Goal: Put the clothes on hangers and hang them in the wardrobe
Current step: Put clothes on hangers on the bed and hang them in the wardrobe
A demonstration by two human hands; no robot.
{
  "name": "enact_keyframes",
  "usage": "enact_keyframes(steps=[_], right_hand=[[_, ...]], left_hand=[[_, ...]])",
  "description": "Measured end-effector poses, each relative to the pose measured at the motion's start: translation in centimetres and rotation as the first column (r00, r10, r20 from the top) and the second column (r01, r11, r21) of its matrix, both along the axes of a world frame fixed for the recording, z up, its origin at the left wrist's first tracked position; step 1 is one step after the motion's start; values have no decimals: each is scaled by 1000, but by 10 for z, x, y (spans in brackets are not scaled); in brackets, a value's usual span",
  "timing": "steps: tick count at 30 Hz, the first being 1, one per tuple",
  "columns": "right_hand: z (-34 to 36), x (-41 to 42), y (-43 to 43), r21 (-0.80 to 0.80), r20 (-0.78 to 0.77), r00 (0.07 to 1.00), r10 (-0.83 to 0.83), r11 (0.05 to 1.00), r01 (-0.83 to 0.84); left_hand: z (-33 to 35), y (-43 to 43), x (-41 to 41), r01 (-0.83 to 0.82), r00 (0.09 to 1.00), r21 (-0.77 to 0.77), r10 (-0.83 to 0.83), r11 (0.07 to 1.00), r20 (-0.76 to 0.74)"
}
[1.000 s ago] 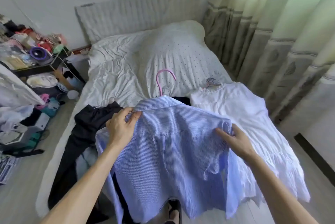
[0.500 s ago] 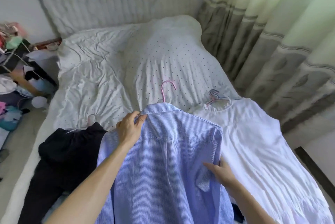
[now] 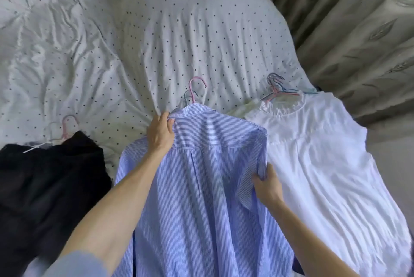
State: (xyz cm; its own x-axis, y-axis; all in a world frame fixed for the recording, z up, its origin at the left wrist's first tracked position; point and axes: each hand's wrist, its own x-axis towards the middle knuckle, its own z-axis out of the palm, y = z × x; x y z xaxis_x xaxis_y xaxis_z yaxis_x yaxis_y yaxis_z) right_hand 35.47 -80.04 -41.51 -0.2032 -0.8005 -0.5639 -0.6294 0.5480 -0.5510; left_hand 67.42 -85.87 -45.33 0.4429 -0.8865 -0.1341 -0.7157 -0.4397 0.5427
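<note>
Our left hand pinches the shirt at its collar; our right hand grips a sleeve. It looks light and limp, so we'd lift it by the hanger.

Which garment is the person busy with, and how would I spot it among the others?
Look at the dotted white bedsheet, where three garments lie side by side. The middle one is the striped blue shirt, between a black garment and a white dress. Only it has fine stripes and a collar, and both hands grip it.
</note>
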Motion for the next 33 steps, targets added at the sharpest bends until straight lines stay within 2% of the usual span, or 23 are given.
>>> enact_keyframes(steps=[5,8,10,13,16,18,20,23,25,27,30,33], right_hand=[[-47,19,-36,14,13,1000,22,1000,-22],[-89,27,-44,77,-67,984,166,984,-161],[-117,33,-36,106,-168,918,360,932,-346],[-159,34,-11,117,-284,743,607,791,-601],[-181,30,-1,231,-232,693,682,731,-642],[-182,30,-4,203,-248,667,703,711,-674],[-176,28,-11,239,-240,644,726,688,-686],[-161,21,-11,241,-269,652,709,705,-668],[-151,17,-2,217,-316,664,678,733,-645],[-139,10,16,216,-371,644,669,737,-641],[-120,-7,54,339,-390,655,647,762,-551],[-101,-34,84,425,-395,730,558,815,-394]], left_hand=[[-78,-33,21,-89,995,71,86,994,51],[-131,-48,29,-81,994,114,71,990,84],[-164,-55,29,-79,991,131,64,988,115],[-203,-54,26,-109,980,130,85,986,179],[-227,-44,23,-76,957,57,57,996,284],[-229,-40,22,-83,961,93,55,992,270],[-222,-42,20,-93,963,146,52,985,265],[-203,-28,17,-62,956,105,29,993,294],[-186,-1,10,-97,944,24,85,995,318],[-169,46,3,-175,952,18,164,984,257],[-147,145,-7,-301,943,128,276,945,185],[-128,265,-15,-429,903,295,395,854,170]])
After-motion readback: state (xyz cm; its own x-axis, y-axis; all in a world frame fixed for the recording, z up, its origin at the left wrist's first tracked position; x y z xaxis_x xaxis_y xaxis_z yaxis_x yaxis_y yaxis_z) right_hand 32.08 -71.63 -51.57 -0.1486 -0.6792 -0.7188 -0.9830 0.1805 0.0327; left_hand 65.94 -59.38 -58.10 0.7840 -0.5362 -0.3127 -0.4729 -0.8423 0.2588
